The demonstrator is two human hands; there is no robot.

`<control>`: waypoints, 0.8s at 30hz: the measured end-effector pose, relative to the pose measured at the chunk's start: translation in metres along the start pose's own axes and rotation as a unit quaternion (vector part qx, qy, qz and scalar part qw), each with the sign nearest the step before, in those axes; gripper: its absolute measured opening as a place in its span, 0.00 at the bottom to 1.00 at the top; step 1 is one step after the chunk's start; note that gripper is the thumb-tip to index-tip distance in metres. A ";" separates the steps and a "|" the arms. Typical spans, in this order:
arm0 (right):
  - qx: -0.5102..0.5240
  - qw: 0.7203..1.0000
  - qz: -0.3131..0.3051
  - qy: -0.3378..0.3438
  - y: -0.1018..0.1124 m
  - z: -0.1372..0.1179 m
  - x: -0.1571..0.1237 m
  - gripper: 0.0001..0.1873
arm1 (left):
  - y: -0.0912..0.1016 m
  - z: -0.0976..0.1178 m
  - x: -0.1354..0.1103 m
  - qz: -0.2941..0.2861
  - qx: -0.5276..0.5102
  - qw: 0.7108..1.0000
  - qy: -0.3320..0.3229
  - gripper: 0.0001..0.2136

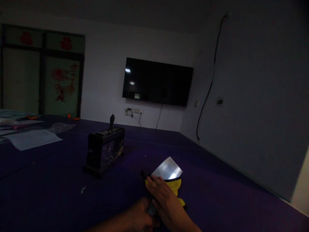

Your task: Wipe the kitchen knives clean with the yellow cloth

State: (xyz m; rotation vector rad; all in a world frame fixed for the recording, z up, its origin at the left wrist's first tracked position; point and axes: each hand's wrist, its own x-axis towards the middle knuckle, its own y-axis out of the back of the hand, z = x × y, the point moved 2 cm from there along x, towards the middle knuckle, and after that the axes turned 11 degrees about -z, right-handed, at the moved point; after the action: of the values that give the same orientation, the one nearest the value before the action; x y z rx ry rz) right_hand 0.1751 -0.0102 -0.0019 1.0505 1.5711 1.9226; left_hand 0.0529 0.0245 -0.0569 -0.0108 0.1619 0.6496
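Observation:
A broad shiny cleaver blade (167, 168) lies on the dark purple table (217, 193), its lower part over a yellow cloth or sharpener (175, 187). My right hand (164, 196) rests flat on the yellow thing and the blade's near end, fingers stretched out together. My left hand (141, 217) is curled just left of it, around what looks like the knife's dark handle (151, 210); the dim light hides the grip.
A black knife block (104, 150) with one dark handle (111, 122) sticking out stands to the left. Papers (32, 138) and plastic lie at the far left. A wall television (156, 82) hangs beyond the table.

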 end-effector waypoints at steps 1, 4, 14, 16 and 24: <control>0.003 1.000 -0.002 -0.001 0.000 0.000 0.000 0.26 | 0.000 -0.001 0.000 0.007 -0.005 1.000 0.004 0.12; 0.002 1.000 -0.006 -0.005 -0.001 0.000 0.002 0.26 | 0.000 0.001 0.000 0.022 -0.012 1.000 0.012 0.12; -0.037 0.991 0.070 -0.104 -0.012 0.018 -0.001 0.29 | -0.004 0.020 -0.008 -0.016 0.043 0.998 0.042 0.14; -0.040 0.986 0.096 -0.132 -0.012 0.024 -0.003 0.29 | -0.004 0.021 -0.010 -0.009 0.054 0.997 0.055 0.15; -0.045 0.968 0.156 -0.192 -0.006 0.048 -0.010 0.29 | -0.003 0.019 -0.012 -0.029 0.094 0.995 0.033 0.12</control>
State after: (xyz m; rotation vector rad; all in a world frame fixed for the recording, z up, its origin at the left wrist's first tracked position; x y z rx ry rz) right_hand 0.2178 0.0140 -0.0077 1.5943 1.1458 1.8151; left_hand 0.0478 0.0162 -0.0363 0.1435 0.2857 0.5736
